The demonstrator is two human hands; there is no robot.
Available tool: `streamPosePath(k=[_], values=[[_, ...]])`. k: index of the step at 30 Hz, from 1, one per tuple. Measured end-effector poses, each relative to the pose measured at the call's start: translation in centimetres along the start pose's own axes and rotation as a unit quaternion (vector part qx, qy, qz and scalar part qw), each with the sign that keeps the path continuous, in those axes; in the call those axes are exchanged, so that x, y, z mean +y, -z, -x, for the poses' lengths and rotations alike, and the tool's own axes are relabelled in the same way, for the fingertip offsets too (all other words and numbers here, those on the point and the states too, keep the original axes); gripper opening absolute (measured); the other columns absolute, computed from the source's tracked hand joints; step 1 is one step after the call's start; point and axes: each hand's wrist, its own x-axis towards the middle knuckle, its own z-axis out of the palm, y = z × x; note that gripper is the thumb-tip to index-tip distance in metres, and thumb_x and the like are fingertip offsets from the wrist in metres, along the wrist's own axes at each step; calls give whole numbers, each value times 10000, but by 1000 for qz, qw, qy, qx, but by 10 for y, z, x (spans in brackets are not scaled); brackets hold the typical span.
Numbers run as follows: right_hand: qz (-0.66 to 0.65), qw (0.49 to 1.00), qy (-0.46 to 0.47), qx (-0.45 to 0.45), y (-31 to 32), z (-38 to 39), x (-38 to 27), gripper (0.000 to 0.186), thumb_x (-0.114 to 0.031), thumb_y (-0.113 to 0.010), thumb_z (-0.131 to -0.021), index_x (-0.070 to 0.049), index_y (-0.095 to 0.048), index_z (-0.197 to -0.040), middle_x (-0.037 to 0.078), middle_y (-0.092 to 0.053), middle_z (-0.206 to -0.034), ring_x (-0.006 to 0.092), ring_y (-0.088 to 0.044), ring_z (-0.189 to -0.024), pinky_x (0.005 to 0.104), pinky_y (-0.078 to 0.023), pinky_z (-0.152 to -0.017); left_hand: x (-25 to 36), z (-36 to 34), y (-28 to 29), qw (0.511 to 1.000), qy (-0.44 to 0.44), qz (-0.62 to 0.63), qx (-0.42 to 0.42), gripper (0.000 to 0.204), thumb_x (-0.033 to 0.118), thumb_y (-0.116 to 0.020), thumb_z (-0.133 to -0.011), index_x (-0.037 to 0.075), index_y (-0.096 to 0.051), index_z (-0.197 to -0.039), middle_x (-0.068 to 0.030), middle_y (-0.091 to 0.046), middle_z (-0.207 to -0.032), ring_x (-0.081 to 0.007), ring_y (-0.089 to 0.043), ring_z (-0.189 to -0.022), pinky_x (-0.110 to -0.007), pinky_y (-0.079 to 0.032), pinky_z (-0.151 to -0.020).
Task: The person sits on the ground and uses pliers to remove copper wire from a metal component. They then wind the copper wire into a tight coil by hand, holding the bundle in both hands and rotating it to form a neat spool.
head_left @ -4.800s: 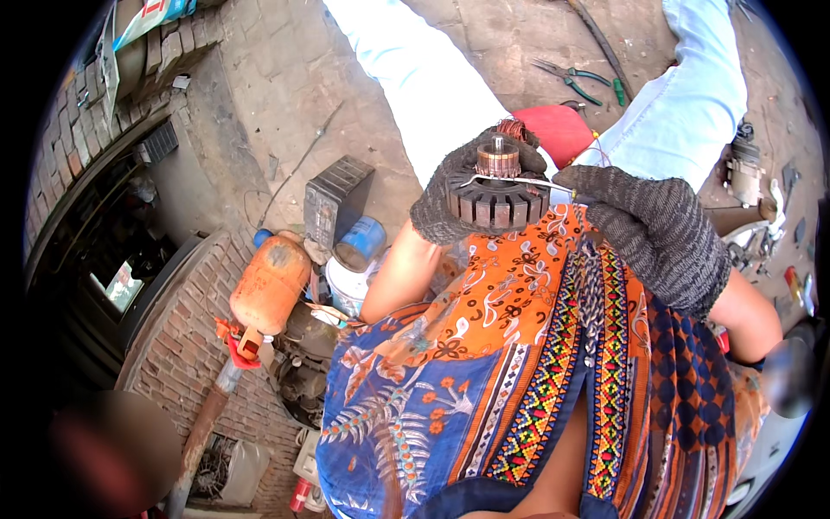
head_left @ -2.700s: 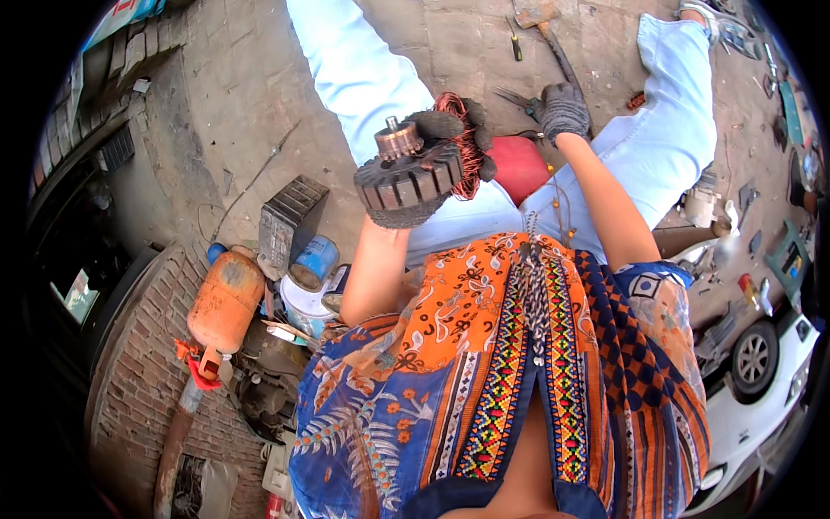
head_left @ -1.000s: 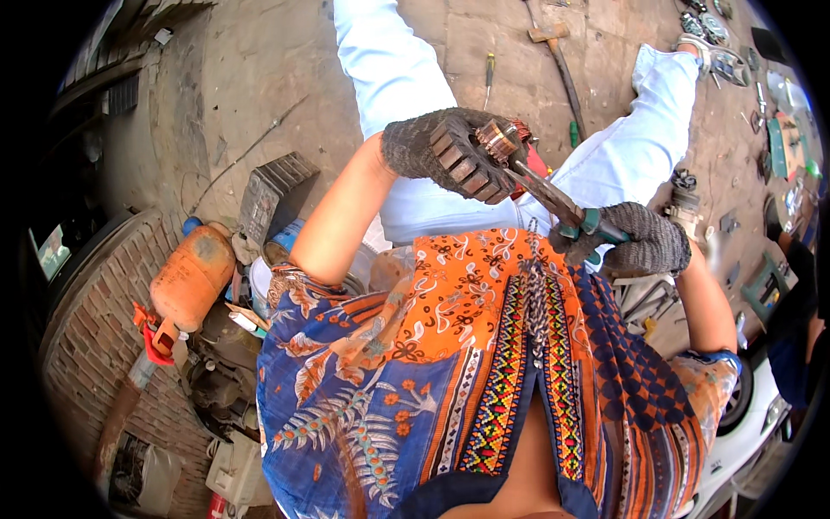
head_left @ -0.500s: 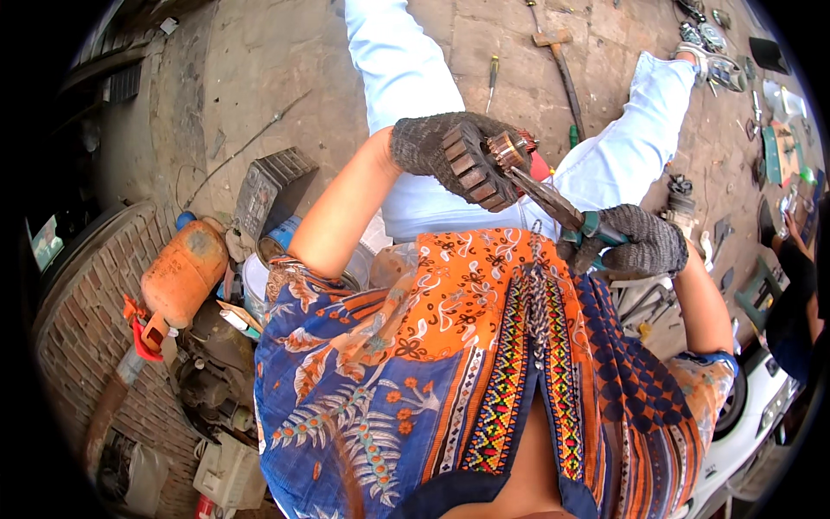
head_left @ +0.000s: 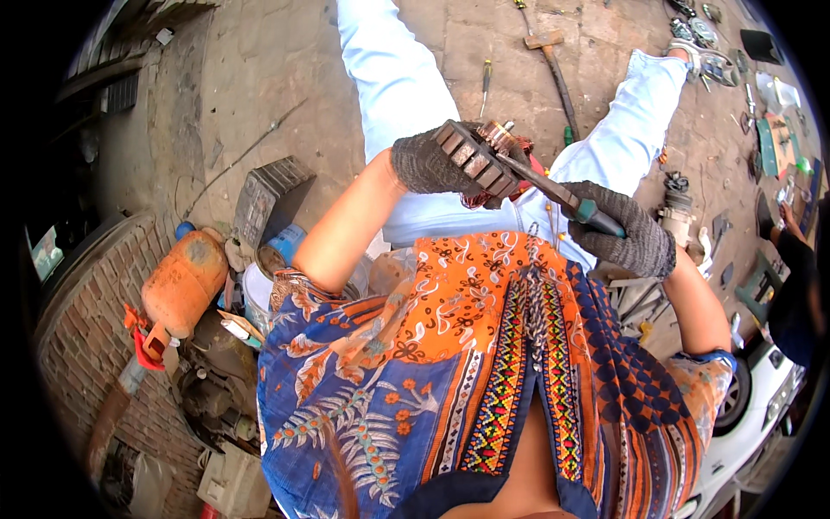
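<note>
My left hand (head_left: 425, 161), in a dark grey knitted glove, grips a tilted armature with a dark slotted core (head_left: 475, 158), a copper commutator ring (head_left: 496, 137) on a short shaft, and red copper windings (head_left: 475, 198) partly hidden below. My right hand (head_left: 618, 238), gloved too, is closed round the green handles of long-nosed pliers (head_left: 553, 193), their metal jaws reaching the armature just beside the commutator. Both hands are above my lap, over pale blue jeans (head_left: 389, 78).
A screwdriver (head_left: 486, 86) and hammer (head_left: 553, 60) lie between my legs. Left are a battery case (head_left: 268, 199), blue can (head_left: 285, 240), orange cylinder (head_left: 181, 285) and brick edging (head_left: 78, 346). Right are scattered parts, a co-worker's arm (head_left: 788, 246) and a white car (head_left: 769, 398).
My right hand has taken the pliers from the floor and brought them to the armature, which is now tilted. Over the last half second the pliers' handles shifted slightly upward in my grip.
</note>
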Motion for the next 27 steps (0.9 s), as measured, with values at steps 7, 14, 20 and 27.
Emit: streamPosePath(k=[7, 14, 20, 27], values=[[443, 865, 140, 190, 10, -10, 5, 609, -127, -692, -705, -93, -512, -1286, 162, -596, -929, 338, -607, -843, 419, -497, -748, 24, -8, 11, 926, 220, 272, -139, 391, 406, -695, -752, 164, -608, -1047, -81, -595, -1013, -179, -567, -865, -403, -443, -684], [592, 741, 178, 263, 24, -15, -18, 651, -150, -721, -656, -160, -532, -1279, 110, -575, -855, 327, -590, -758, 433, -476, -637, 42, -19, 5, -127, 469, 868, 103, 542, 468, -538, -913, 61, -515, -1270, -99, -581, -1190, -225, -598, -1019, -361, -517, -737], [391, 854, 260, 225, 7, -11, 9, 544, -141, -691, -694, -23, -542, -1203, 167, -624, -997, 336, -639, -876, 404, -510, -760, 33, -31, -7, -62, 283, 949, 124, 474, 420, -521, -928, 88, -513, -1266, -127, -586, -1149, -233, -624, -927, -411, -538, -723], [335, 891, 212, 222, 1, -7, 19, 513, -155, -718, -736, 4, -541, -1190, 186, -621, -1064, 330, -640, -949, 386, -507, -823, 43, -25, -2, 9, 429, 892, 143, 472, 402, -542, -909, 86, -516, -1258, -130, -568, -1163, -260, -618, -929, -404, -544, -722]])
